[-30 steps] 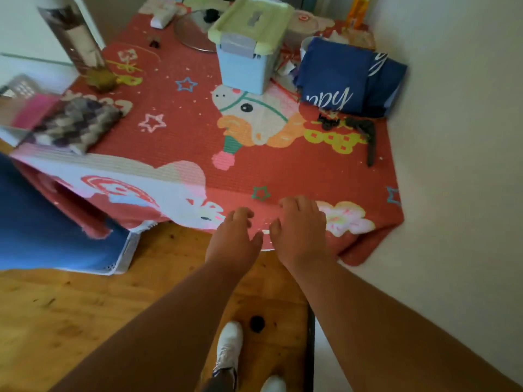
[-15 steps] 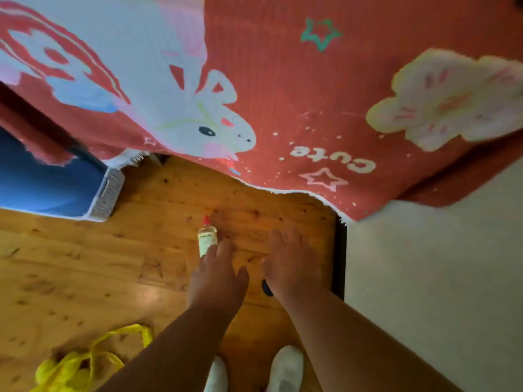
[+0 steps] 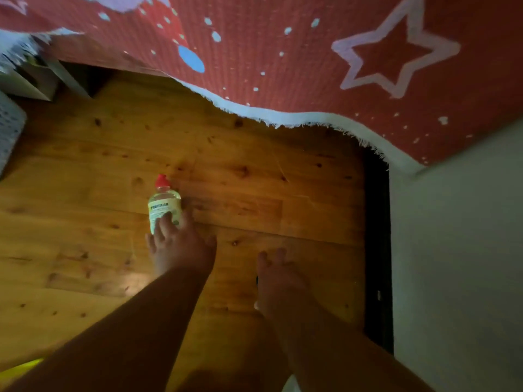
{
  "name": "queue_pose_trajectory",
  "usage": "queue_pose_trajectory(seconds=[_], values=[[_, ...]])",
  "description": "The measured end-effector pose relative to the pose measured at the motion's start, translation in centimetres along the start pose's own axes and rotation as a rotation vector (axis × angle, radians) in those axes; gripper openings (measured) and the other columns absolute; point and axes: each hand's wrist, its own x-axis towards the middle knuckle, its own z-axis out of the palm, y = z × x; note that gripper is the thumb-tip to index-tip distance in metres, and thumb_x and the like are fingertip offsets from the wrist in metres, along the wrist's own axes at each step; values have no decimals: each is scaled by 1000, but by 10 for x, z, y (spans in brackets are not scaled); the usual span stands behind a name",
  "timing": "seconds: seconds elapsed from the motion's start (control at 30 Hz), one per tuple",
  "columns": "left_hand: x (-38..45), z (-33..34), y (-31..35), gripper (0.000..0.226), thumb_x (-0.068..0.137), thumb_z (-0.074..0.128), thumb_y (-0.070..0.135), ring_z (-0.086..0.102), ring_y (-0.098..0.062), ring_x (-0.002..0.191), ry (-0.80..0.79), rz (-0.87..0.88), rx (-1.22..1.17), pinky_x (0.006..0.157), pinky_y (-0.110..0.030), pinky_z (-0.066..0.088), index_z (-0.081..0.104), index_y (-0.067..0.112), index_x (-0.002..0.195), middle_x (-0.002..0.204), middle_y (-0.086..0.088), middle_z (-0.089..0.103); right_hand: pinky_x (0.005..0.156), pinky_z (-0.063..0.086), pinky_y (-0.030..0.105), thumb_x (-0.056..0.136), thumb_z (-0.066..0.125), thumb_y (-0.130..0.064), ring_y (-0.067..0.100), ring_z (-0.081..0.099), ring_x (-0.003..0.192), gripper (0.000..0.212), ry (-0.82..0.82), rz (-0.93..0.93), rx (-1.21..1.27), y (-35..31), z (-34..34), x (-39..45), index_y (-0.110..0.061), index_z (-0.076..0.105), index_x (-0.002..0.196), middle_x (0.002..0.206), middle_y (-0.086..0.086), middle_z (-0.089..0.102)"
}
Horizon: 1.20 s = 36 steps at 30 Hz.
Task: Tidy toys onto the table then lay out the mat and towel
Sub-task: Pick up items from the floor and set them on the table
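A small clear bottle [image 3: 164, 202] with a red cap and a pale label lies on the wooden floor [image 3: 254, 179]. My left hand [image 3: 181, 250] reaches down to it with its fingertips resting on the bottle's lower end and its thumb spread away to the right. My right hand [image 3: 280, 281] is lowered to the floor beside it, fingers stretched forward. It covers a small dark object [image 3: 257, 280], of which only a sliver shows at the hand's left edge. The red mat [image 3: 311, 52] with white stars hangs over the table edge above.
A white wall [image 3: 458, 250] stands on the right, with a dark gap [image 3: 377, 250] between it and the floorboards. A white perforated basket [image 3: 8, 128] sits at the left edge. Something yellow [image 3: 17, 369] shows at the bottom left corner.
My view dropped from the tabletop to the floor under the mat's hanging edge. Both hands left the mat and went down; the left now touches the bottle, the right covers the dark object.
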Motion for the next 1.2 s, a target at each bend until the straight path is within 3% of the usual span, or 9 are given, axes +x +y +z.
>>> queue_pose_trajectory(seconds=[0.07, 0.13, 0.23, 0.33, 0.6, 0.77, 0.93, 1.07, 1.2], values=[[26, 11, 1, 89, 81, 65, 50, 15, -40, 147, 0, -127, -46, 118, -55, 13, 17, 24, 151, 158, -22, 19, 91, 40, 59, 83, 68, -25, 44, 34, 128, 88, 25, -31, -17, -4, 11, 15, -29, 9, 149, 155, 18, 3], [43, 16, 0, 99, 80, 67, 53, 11, -40, 148, -5, -248, -112, 118, -55, 13, 7, 26, 153, 160, -20, 13, 90, 42, 54, 85, 60, -15, 41, 34, 126, 76, 18, -66, -5, -4, 11, 29, -26, 18, 147, 149, 18, 13], [50, 19, -5, 105, 78, 71, 53, 29, -41, 141, -36, -281, -114, 112, -55, 28, 3, 26, 153, 156, -20, 22, 91, 43, 49, 87, 54, -11, 38, 39, 121, 59, 3, -119, 0, 1, -2, 37, -21, 33, 141, 139, 17, 28], [47, 17, -16, 103, 81, 69, 43, 45, -44, 126, -120, -238, -73, 101, -54, 41, -1, 25, 154, 145, -21, 33, 94, 44, 49, 87, 55, -11, 37, 39, 123, 58, -6, -97, -7, 4, -7, 32, -20, 35, 141, 140, 17, 30], [57, 25, -36, 116, 81, 73, 30, 53, -47, 115, -181, -333, -157, 94, -55, 47, -17, 34, 152, 133, -26, 40, 97, 43, 49, 91, 49, -7, 39, 40, 127, 57, -18, -47, -3, -15, 5, 23, -14, 31, 145, 143, 19, 32], [72, 16, -36, 121, 69, 83, 36, 53, -51, 113, -182, -437, -325, 92, -57, 48, -2, 24, 153, 133, -29, 41, 91, 46, 45, 91, 48, -9, 34, 48, 120, 43, 36, -66, 53, -14, -12, 28, -14, 43, 134, 133, 16, 51], [66, -7, -22, 89, 63, 81, 39, 56, -35, 86, -87, -367, -467, 69, -43, 50, 30, 12, 131, 114, -21, 53, 83, 50, 40, 84, 63, -10, 33, 52, 116, 53, 93, -52, 152, -13, -65, 27, -11, 43, 133, 128, 15, 54], [33, -67, -1, 94, 60, 86, 35, 59, -38, 100, 136, -229, -586, 77, -45, 48, 33, 15, 136, 120, -17, 53, 95, 49, 45, 85, 63, -8, 35, 52, 118, 44, 312, -121, 250, -14, -131, -21, -10, 50, 126, 129, 15, 53], [-21, -179, 26, 92, 61, 81, 30, 53, -36, 111, 244, -156, -597, 86, -47, 46, 35, 13, 139, 127, -14, 47, 92, 50, 41, 80, 67, -4, 31, 54, 115, 44, 450, -221, 288, -16, -199, -125, -10, 54, 121, 127, 12, 55]])
